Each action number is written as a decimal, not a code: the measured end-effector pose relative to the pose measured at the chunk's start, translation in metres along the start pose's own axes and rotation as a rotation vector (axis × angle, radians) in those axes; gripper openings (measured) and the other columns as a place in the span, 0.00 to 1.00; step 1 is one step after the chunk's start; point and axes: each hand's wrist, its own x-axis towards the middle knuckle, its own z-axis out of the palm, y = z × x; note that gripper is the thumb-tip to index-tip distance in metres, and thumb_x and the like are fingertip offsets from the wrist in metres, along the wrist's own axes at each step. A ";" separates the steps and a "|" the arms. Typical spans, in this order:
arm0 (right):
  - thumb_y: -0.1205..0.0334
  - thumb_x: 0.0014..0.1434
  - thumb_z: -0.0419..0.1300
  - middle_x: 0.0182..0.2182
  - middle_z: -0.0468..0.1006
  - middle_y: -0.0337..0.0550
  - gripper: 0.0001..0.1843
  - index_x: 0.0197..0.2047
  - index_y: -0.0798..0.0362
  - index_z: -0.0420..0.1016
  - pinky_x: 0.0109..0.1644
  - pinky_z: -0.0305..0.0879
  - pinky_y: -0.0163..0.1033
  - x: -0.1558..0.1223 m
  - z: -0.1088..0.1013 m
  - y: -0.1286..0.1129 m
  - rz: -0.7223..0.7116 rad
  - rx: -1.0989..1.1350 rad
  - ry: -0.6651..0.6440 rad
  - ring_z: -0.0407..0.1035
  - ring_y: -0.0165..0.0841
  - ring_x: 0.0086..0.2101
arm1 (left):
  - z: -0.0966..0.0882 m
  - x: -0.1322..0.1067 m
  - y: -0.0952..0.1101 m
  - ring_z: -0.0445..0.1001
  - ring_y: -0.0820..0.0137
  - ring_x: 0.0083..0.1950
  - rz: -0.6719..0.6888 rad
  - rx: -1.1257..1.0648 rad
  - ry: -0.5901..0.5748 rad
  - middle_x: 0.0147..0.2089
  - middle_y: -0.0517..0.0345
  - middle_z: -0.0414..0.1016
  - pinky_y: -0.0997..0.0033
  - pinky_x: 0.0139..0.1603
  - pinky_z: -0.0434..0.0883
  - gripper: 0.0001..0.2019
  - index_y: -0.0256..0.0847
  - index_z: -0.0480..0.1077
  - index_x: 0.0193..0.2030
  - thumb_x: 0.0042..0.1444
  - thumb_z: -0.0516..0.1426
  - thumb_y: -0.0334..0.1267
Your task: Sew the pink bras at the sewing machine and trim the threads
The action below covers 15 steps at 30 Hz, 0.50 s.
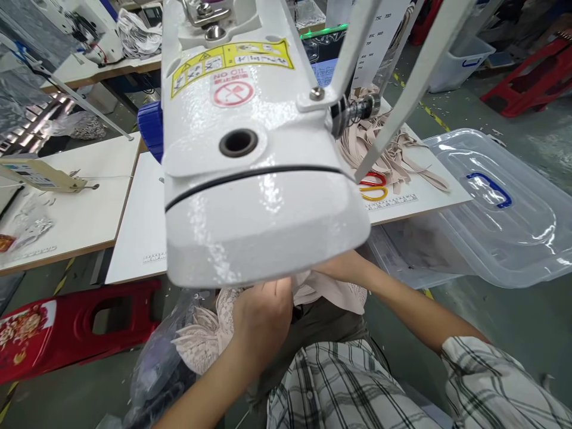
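That lace cloth (201, 347) looks light, soft; pinch its edge. The left hand (264, 308) grips it; the right hand (336, 266), I can't tell.

Garment-sewing workshop

A glossy white industrial sewing machine (268, 232) stood among white, wood-edged worktables (93, 208); thin beige fabric straps (378, 146) lay heaped on one, a second white machine (107, 44) occupied another, and scalloped beige lace fabric (199, 345) hung below.

Above the left hand (263, 310), the white sewing machine (263, 223) bears a red "NO OIL" (230, 75) over a round prohibition sign (233, 93) and a yellow warning label (232, 63) numbered 1 and 2, while farther ahead and rightward a white card (370, 59) reads "75C 70D" and "70F".
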 end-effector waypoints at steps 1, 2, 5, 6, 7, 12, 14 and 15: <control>0.60 0.57 0.58 0.60 0.71 0.50 0.19 0.52 0.51 0.78 0.48 0.76 0.46 -0.001 -0.001 0.001 0.013 0.003 0.002 0.71 0.43 0.53 | 0.000 0.001 0.001 0.67 0.69 0.19 0.007 -0.015 -0.001 0.19 0.63 0.67 0.68 0.20 0.56 0.10 0.38 0.71 0.44 0.61 0.51 0.26; 0.59 0.57 0.59 0.60 0.71 0.51 0.20 0.52 0.51 0.78 0.45 0.76 0.46 -0.001 -0.002 0.002 0.023 0.009 -0.002 0.73 0.43 0.50 | 0.000 0.002 0.001 0.68 0.70 0.19 0.010 -0.028 -0.006 0.19 0.63 0.68 0.68 0.20 0.56 0.10 0.38 0.71 0.44 0.61 0.51 0.25; 0.57 0.58 0.58 0.60 0.71 0.49 0.21 0.53 0.50 0.78 0.42 0.76 0.43 -0.001 -0.002 0.003 0.044 0.049 -0.028 0.74 0.40 0.45 | 0.001 0.001 -0.001 0.69 0.70 0.20 -0.015 -0.053 -0.024 0.20 0.62 0.70 0.68 0.21 0.57 0.11 0.39 0.72 0.44 0.61 0.51 0.26; 0.57 0.58 0.58 0.60 0.71 0.48 0.20 0.53 0.49 0.78 0.42 0.75 0.43 -0.001 -0.001 0.003 0.046 0.066 -0.032 0.74 0.39 0.45 | 0.002 0.000 -0.003 0.69 0.70 0.20 -0.033 -0.062 -0.029 0.21 0.61 0.72 0.68 0.22 0.57 0.11 0.39 0.72 0.44 0.61 0.51 0.26; 0.58 0.57 0.58 0.60 0.71 0.48 0.20 0.52 0.49 0.78 0.43 0.75 0.43 0.000 0.001 0.003 0.048 0.080 -0.030 0.73 0.39 0.45 | 0.004 -0.003 -0.005 0.70 0.70 0.20 -0.053 -0.078 -0.034 0.21 0.61 0.73 0.69 0.22 0.57 0.11 0.40 0.72 0.44 0.62 0.50 0.27; 0.57 0.56 0.59 0.58 0.72 0.52 0.21 0.52 0.53 0.77 0.42 0.72 0.42 -0.007 0.009 0.005 0.015 0.090 0.050 0.72 0.35 0.38 | 0.006 -0.022 -0.008 0.77 0.68 0.29 -0.284 -0.360 0.007 0.31 0.57 0.80 0.74 0.28 0.66 0.12 0.43 0.71 0.46 0.67 0.47 0.37; 0.54 0.56 0.60 0.55 0.73 0.53 0.22 0.53 0.54 0.74 0.39 0.71 0.40 -0.013 0.009 0.009 0.025 0.091 0.130 0.68 0.30 0.32 | 0.007 -0.028 -0.008 0.77 0.69 0.30 -0.487 -0.569 0.025 0.32 0.57 0.80 0.75 0.28 0.68 0.13 0.43 0.70 0.45 0.68 0.48 0.44; 0.53 0.57 0.59 0.50 0.75 0.51 0.22 0.52 0.54 0.73 0.39 0.70 0.39 -0.016 0.009 0.011 0.041 0.079 0.169 0.67 0.29 0.30 | 0.010 -0.030 -0.009 0.77 0.68 0.31 -0.585 -0.684 0.014 0.33 0.57 0.79 0.75 0.29 0.69 0.15 0.42 0.70 0.44 0.67 0.49 0.49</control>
